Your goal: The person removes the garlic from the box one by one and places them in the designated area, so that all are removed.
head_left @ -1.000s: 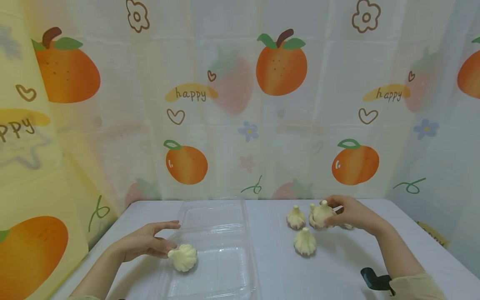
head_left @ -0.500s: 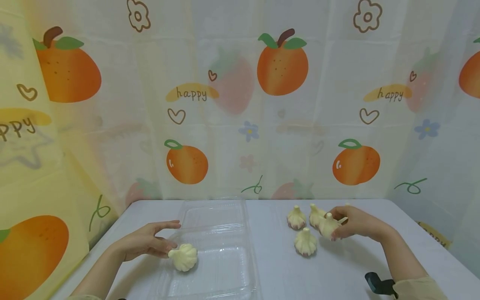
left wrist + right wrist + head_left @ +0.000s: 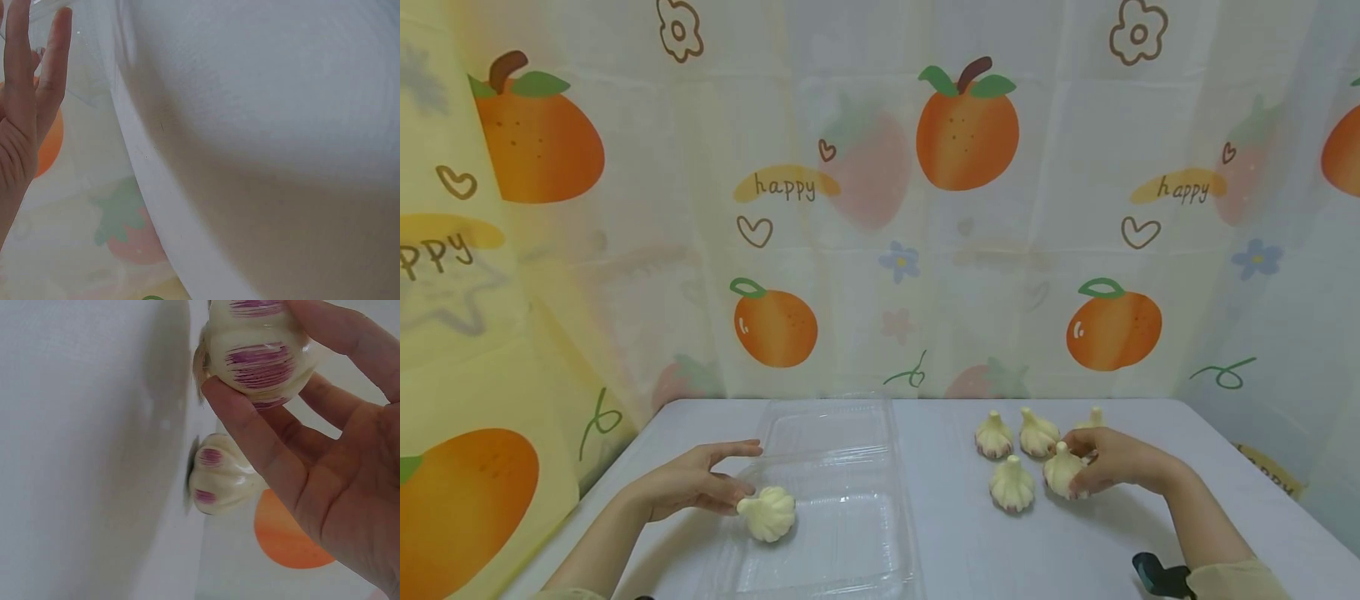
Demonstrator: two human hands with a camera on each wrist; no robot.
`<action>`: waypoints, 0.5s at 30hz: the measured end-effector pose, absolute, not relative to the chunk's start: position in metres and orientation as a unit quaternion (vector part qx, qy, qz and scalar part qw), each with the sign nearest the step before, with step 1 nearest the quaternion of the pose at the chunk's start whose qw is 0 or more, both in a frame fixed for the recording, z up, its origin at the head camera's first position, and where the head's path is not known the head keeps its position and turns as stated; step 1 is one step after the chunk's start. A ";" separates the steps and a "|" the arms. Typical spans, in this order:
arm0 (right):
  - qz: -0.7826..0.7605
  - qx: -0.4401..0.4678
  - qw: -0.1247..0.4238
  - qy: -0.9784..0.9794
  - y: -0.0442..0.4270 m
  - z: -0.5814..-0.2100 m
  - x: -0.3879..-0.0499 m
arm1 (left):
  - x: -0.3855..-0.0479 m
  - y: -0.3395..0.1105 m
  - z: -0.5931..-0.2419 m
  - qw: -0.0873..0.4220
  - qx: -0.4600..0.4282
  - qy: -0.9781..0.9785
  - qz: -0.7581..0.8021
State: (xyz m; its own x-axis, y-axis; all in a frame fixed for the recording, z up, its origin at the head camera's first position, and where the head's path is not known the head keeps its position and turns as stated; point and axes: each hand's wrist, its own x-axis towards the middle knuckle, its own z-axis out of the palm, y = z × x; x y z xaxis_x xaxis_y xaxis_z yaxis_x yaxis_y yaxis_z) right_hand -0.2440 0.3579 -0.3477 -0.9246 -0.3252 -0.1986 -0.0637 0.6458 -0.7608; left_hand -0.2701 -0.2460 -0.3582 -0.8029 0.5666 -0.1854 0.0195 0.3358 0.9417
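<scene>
In the head view, my right hand [image 3: 1116,460] pinches a garlic bulb [image 3: 1062,472] between thumb and fingers, low over the table. The right wrist view shows this bulb's purple-streaked base close up, with a second garlic bulb [image 3: 222,475] standing beyond it. My left hand [image 3: 696,485] is at the left side of a clear plastic box [image 3: 850,533], its index finger stretched out. A garlic bulb [image 3: 769,514] lies tipped over in the box, its stem end by the left thumb. Only part of the left hand [image 3: 31,87] appears in the left wrist view, fingers fairly straight.
Several more garlic bulbs stand on the white table [image 3: 955,542] around the right hand: a left one [image 3: 993,435], a back one [image 3: 1037,432], a front one [image 3: 1012,483] and one behind the hand [image 3: 1096,418]. The box's lid [image 3: 827,429] lies folded back. A printed curtain hangs behind.
My right hand has brought its garlic bulb nearer and slightly right, away from the back bulb, and lower to the table. The left hand and the bulb in the box stay put.
</scene>
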 end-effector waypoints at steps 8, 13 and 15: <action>-0.417 -0.114 0.163 0.887 0.359 -0.354 -0.244 | -0.270 -0.246 -0.358 0.252 0.187 0.777 0.546; -0.417 -0.116 0.159 0.887 0.358 -0.357 -0.244 | -0.270 -0.246 -0.358 0.252 0.190 0.778 0.543; -0.421 -0.118 0.160 0.885 0.358 -0.358 -0.244 | -0.270 -0.246 -0.359 0.252 0.191 0.778 0.543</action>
State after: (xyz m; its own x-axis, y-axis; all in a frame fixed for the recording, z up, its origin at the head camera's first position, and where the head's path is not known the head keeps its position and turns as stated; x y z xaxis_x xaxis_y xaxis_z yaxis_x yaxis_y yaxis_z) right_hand -0.2438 0.3580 -0.3576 -0.9212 -0.3433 -0.1833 -0.0747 0.6183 -0.7824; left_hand -0.2695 -0.2461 -0.3586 -0.8004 0.5703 -0.1848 0.0232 0.3375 0.9410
